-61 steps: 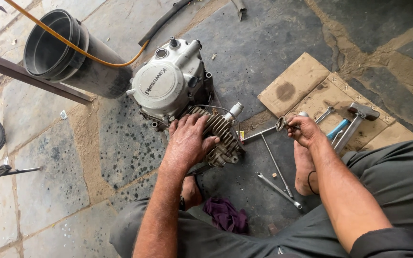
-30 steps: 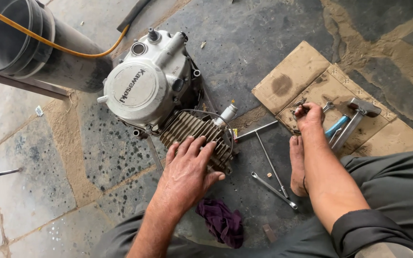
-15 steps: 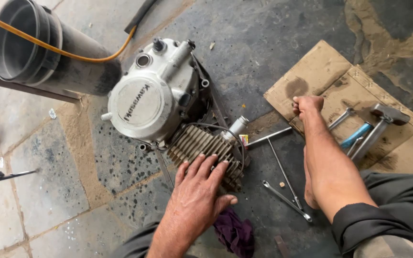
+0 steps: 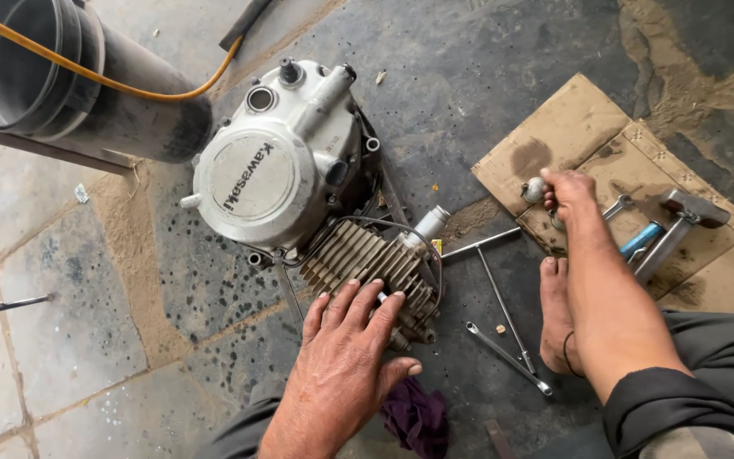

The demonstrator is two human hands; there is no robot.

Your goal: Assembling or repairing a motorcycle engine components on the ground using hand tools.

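A grey motorcycle engine (image 4: 273, 170) with a round side cover lies on the stone floor. Its finned cylinder (image 4: 367, 259) points toward me. My left hand (image 4: 346, 357) rests flat on the near end of the fins, fingers spread, holding nothing. My right hand (image 4: 564, 194) is closed around a small silvery metal part (image 4: 534, 189) over a sheet of cardboard (image 4: 571, 127) to the right of the engine. My bare foot (image 4: 556, 314) sits beside the right forearm.
A T-handle wrench (image 4: 490, 272) and a spanner (image 4: 507, 357) lie between engine and foot. A hammer (image 4: 681, 221), a blue-handled tool (image 4: 641, 240) and another spanner (image 4: 618, 206) lie on the cardboard. A black pipe (image 4: 53, 76) with an orange hose (image 4: 129, 85) lies far left. A purple rag (image 4: 418, 416) is near my knee.
My right hand has lifted slightly over the cardboard, now gripping the small metal part. My left hand has stayed on the fins. The view has shifted closer.
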